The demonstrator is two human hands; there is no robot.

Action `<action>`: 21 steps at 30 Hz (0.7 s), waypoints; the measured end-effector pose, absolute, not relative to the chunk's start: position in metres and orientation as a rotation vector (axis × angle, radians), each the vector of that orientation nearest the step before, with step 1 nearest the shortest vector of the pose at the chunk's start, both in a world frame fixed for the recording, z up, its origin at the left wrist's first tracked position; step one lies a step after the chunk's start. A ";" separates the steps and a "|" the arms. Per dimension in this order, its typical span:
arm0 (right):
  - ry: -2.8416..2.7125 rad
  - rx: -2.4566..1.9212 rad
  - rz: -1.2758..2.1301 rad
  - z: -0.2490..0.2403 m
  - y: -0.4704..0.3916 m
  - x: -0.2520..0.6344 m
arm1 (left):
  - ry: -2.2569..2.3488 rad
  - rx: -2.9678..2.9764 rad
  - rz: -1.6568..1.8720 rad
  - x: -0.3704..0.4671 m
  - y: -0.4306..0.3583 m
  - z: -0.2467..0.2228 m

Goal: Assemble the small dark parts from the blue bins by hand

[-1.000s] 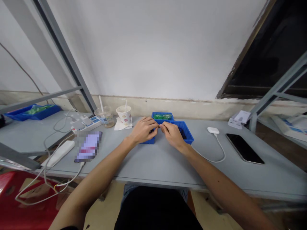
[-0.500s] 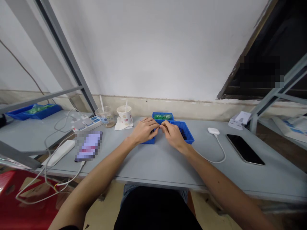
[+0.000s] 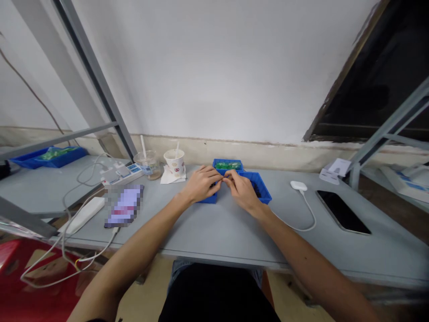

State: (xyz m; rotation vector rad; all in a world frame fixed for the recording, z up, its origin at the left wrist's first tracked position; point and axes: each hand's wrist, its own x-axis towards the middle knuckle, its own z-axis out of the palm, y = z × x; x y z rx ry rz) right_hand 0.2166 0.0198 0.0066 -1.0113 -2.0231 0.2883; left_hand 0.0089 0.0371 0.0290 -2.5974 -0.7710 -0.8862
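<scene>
My left hand (image 3: 203, 183) and my right hand (image 3: 241, 190) meet fingertip to fingertip above the desk. Both are closed in a pinch; whatever lies between the fingers is too small to make out. Under my left hand sits a blue bin (image 3: 209, 200), mostly covered by it. A second blue bin (image 3: 264, 190), with small dark parts (image 3: 256, 188) in it, stands partly behind my right hand. Just beyond the hands, a third blue bin (image 3: 228, 161) holds green pieces (image 3: 227, 166).
Left on the desk (image 3: 214, 232) are a paper cup (image 3: 174, 162), a plastic cup (image 3: 147, 164), a power strip (image 3: 132, 172) and a blurred-out phone (image 3: 125, 205). To the right lie a white earbud case (image 3: 298, 185) on a cable and a dark phone (image 3: 342, 211).
The view has tilted very slightly, so everything sits a little lower. My hands keep nearly the same pinching pose.
</scene>
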 end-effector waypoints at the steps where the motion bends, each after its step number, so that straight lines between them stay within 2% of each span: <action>1: -2.023 -1.001 0.299 0.007 0.019 0.216 | -0.777 -2.595 -0.888 0.008 0.038 0.028; 21: -2.092 -1.026 0.251 0.012 0.017 0.215 | -0.765 -2.605 -0.915 0.004 0.040 0.030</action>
